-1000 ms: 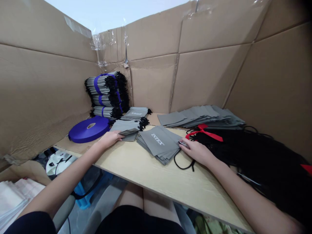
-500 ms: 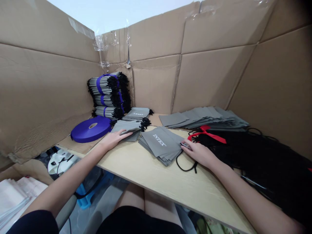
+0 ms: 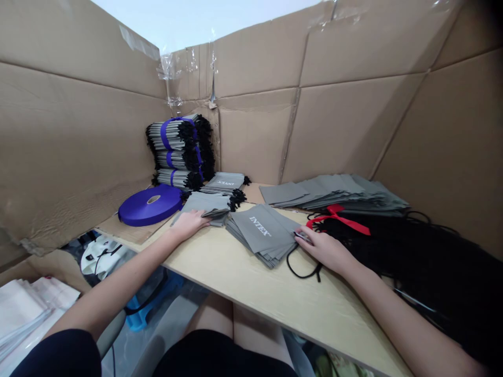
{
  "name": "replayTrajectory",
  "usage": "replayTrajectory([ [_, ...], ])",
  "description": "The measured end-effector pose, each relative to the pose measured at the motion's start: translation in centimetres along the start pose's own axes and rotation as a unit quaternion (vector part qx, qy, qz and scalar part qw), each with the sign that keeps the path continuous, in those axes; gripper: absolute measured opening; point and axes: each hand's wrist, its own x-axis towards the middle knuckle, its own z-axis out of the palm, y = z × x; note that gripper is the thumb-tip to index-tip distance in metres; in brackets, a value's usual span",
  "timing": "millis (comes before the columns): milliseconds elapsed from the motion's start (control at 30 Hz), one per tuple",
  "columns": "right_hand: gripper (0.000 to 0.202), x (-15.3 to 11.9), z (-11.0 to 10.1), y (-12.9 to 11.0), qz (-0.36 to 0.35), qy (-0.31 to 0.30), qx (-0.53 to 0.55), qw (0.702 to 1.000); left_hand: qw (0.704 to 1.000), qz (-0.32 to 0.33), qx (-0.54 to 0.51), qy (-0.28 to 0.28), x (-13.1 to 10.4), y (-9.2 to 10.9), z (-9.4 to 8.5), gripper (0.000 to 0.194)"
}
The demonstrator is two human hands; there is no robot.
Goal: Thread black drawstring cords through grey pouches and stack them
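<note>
My left hand [image 3: 191, 224] lies on the left of the table with its fingers stretched over a small pile of grey fabric pouches [image 3: 208, 201]. Its fingertips touch a pouch with a raised, folded edge. My right hand [image 3: 328, 248] is closed in a pinch on a small silver-and-dark tool [image 3: 304, 238] whose exact kind I cannot make out. From under that hand a black cord [image 3: 301, 276] curves in a loop onto the table. Between my hands sits a fanned stack of grey pouches [image 3: 255, 228], the top one printed INTEX; my right fingertips are at its right edge.
A purple ribbon roll [image 3: 135, 209] lies at left, before bundled pouches [image 3: 173, 139] tied with purple ribbon. More grey pieces [image 3: 334, 188] lie at the back right. A heap of black cords [image 3: 424, 262] with a red tie [image 3: 341, 220] covers the right. Cardboard walls [image 3: 251, 136] surround the table.
My left hand has drawn back slightly toward me on the pouch pile, its fingers lower. My right hand keeps its pinch beside the stack. The view has shifted a little.
</note>
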Motion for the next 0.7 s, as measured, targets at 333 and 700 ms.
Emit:
replayTrajectory([
  [333,0.032,-0.07,-0.04,-0.09,0.0,0.0,0.004,1.0,0.999,-0.037,0.027,0.03,0.18,0.39,0.75,0.034],
  [700,0.03,0.06,0.23,0.24,-0.001,0.0,0.004,1.0,0.997,-0.049,0.024,0.053,0.0,-0.49,0.24,0.034],
])
